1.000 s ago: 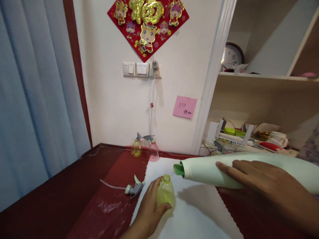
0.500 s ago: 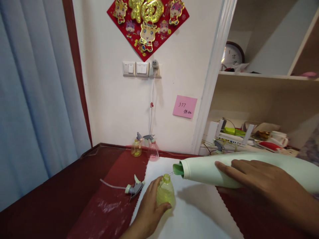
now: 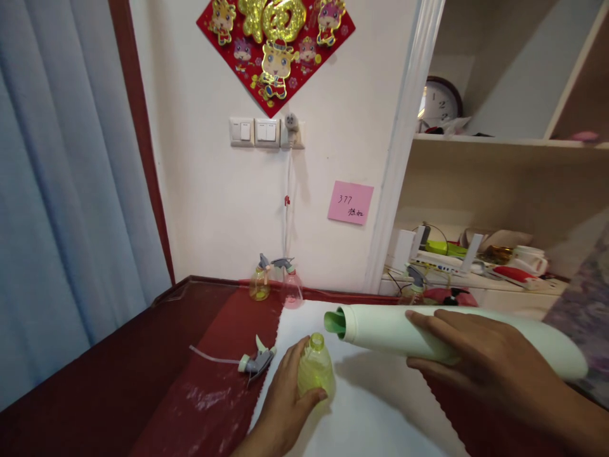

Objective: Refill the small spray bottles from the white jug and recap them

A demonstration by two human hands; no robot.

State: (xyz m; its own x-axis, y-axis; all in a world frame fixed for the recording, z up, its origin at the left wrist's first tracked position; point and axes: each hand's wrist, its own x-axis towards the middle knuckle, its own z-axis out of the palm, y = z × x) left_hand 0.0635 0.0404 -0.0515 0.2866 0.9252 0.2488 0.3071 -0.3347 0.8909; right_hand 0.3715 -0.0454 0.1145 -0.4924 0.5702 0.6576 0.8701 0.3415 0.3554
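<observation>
Left side is taken up by a blue curtain [image 3: 61, 190], right side by a shelf unit [image 3: 476, 184] stocked with clutter. Dark red table [image 3: 109, 362] is seen below, partly covered by a white sheet [image 3: 352, 428] with a scalloped edge. Pale green container [image 3: 380, 330] is held roughly level on its side above the sheet, darker green spout lip [image 3: 334, 322] pointed left. It is gripped around the body by the right hand [image 3: 476, 355], fingers over the top, thumb on the near side. Small yellow bottle [image 3: 316, 373] is clasped at its left side by the left hand [image 3: 288, 390], thumb laid across the front. Bottle is kept upright over the sheet, neck uncapped; base contact can't be confirmed, fill level can't be read. Spout lip is located just above and right of the neck, not touching. Two more spray bottles, yellow [image 3: 259, 287] and pink [image 3: 292, 291], are parked by the wall. Loose spray head [image 3: 257, 364] with tube is left lying beside the sheet. Pink note [image 3: 351, 203] is stuck on the wall [image 3: 204, 209].
</observation>
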